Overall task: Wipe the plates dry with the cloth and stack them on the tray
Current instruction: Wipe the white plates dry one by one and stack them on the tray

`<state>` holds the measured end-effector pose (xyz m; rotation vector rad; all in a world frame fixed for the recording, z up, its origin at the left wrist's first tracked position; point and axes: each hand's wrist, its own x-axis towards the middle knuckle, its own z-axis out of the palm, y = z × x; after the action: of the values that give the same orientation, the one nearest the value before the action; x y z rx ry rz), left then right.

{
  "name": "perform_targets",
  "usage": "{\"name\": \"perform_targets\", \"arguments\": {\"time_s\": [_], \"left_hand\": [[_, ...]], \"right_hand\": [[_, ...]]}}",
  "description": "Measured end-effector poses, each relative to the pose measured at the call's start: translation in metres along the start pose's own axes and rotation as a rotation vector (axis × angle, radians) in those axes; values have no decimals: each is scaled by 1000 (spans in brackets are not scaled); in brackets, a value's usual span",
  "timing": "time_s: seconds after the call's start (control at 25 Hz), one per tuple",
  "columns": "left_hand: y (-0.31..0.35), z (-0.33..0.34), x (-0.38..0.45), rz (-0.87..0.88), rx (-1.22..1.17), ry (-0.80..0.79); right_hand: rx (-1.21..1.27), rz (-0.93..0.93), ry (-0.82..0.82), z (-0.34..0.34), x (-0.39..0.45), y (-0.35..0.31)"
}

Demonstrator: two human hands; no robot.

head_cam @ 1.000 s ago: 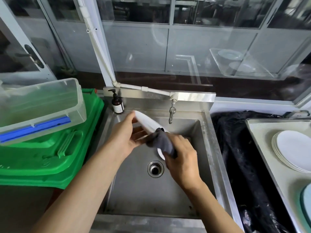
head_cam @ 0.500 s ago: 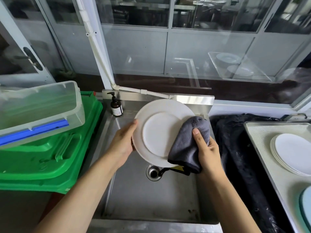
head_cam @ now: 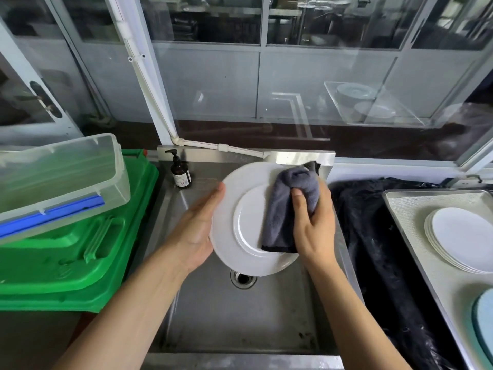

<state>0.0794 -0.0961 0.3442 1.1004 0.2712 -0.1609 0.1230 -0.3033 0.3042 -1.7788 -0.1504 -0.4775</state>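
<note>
A white plate [head_cam: 242,206] is held up over the steel sink [head_cam: 240,316], its face turned toward me. My left hand [head_cam: 198,225] grips its left rim, thumb on the front. My right hand [head_cam: 313,222] holds a grey cloth [head_cam: 288,204] pressed against the plate's right half, thumb on top of the cloth. The cloth drapes from the upper rim down to the lower centre. At the right, a stack of white plates [head_cam: 461,236] lies on a metal tray [head_cam: 416,204].
Green crates [head_cam: 80,249] with a clear plastic box [head_cam: 58,172] on top stand left of the sink. A brown soap bottle [head_cam: 181,174] sits at the sink's back left corner. A black plastic sheet [head_cam: 373,236] fills the gap between sink and tray. A blue-green plate [head_cam: 484,319] shows at the tray's near right.
The plate went from edge-on low in the sink to raised and facing me. My right hand slid the cloth from the plate's right rim up and across its face.
</note>
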Motion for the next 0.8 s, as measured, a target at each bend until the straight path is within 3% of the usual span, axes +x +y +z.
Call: {"name": "perform_targets", "arguments": {"time_s": [0.12,0.2,0.24,0.36,0.4,0.56,0.68,0.8], "left_hand": [[-5,19,-1,82,68,100],[-7,23,-2,107,84,155],[-8,24,-3,100,73,152],[-8,22,-5,46,70,189],[-7,22,-5,39,57,214],[-7,26,-3,6,10,225],[-8,27,-2,-31,-13,227],[-2,28,2,-153,-109,150]], "right_hand": [[-196,-352,-165,20,-1,-8],[-247,-483,-230,32,-9,-7],[-238,-465,-215,35,-8,-6],[-69,-150,-137,37,1,-6],[-49,-144,-151,39,1,-8],[-165,-440,-266,47,-18,-11],[-149,-295,-172,52,-25,-15],[-101,-318,-187,58,-48,-19]]}}
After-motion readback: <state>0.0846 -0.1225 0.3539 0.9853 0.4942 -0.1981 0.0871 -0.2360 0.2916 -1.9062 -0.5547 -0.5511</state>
